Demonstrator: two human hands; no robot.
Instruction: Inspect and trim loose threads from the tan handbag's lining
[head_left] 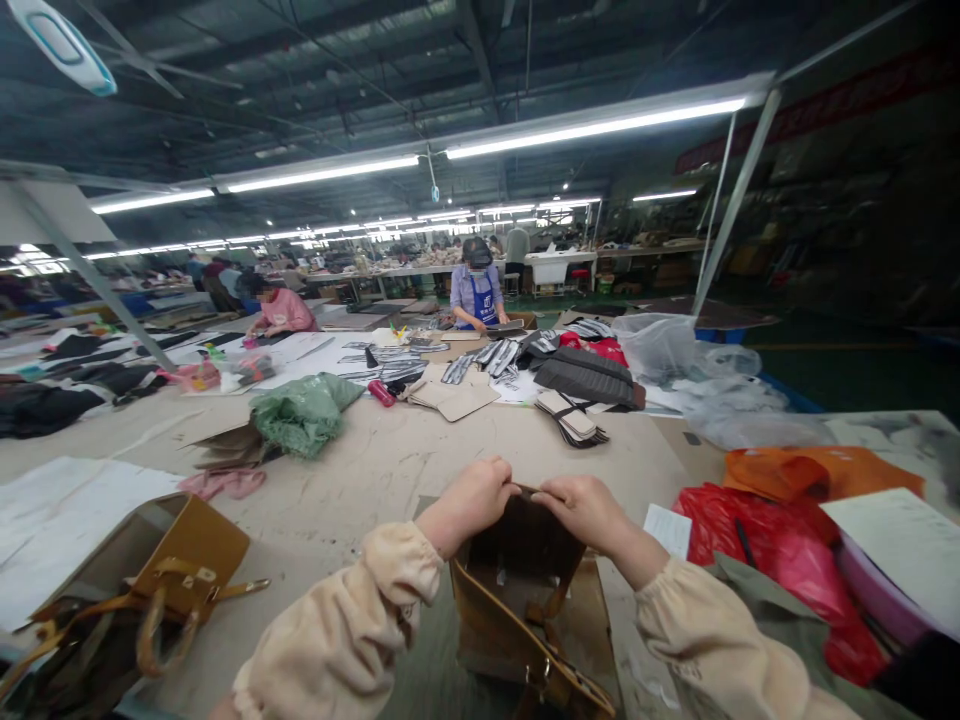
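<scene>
At the near edge of the desk (pixel 390 470), a brown bag (pixel 495 620) is stood with its mouth open. Its far rim is pinched by the left hand (pixel 469 505) and the right hand (pixel 585 510), each grip closed on that rim. The leather is judged light, supple yet shape-holding and slightly slick, so the stitched rim is best taken, not the metal fittings.

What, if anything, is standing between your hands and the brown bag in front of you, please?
Nothing visible does. The left hand and the right hand both pinch the far rim of the open brown bag, which stands on the table directly in front of the person. Nothing lies between either hand and the bag.
</scene>
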